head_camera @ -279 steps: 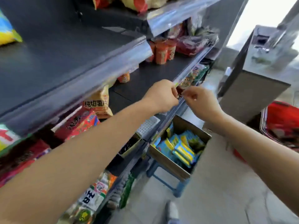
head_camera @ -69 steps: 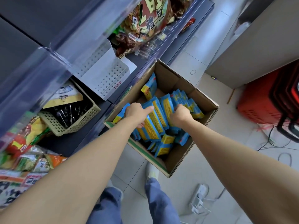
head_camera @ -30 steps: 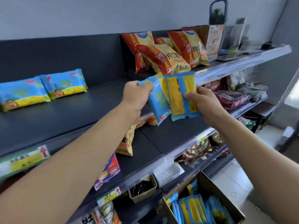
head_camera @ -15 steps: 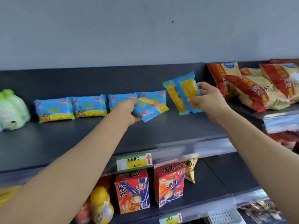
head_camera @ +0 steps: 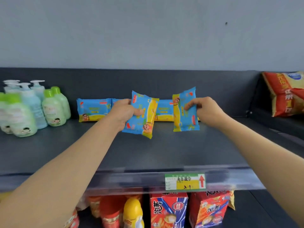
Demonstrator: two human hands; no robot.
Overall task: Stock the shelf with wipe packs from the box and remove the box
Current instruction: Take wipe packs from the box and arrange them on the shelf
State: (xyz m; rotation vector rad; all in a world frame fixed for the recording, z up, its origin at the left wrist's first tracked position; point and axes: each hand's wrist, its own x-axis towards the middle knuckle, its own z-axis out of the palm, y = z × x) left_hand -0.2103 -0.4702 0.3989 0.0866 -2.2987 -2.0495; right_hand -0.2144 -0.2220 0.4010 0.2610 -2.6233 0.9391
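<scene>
Packs stand upright in my closed hands, left hand (head_camera: 123, 112) gripping one wipe pack (head_camera: 142, 114), right hand (head_camera: 207, 109) another (head_camera: 184, 111), to extend the shelf (head_camera: 164, 150) row at 12 o'clock.

We note the shelf (head_camera: 148, 155) deck lies bare in front; bottles (head_camera: 32, 109) crowd its left, shelved wipe packs (head_camera: 93, 109) line the back, snack bag (head_camera: 286, 94) blocks the right.

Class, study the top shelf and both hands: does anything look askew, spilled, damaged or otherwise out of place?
Nothing is spilled or damaged. The only things askew are the two wipe packs in hand: the left hand holds one on end and tilted, the right hand another upright, while the shelved packs stand lengthwise along the back.
</scene>
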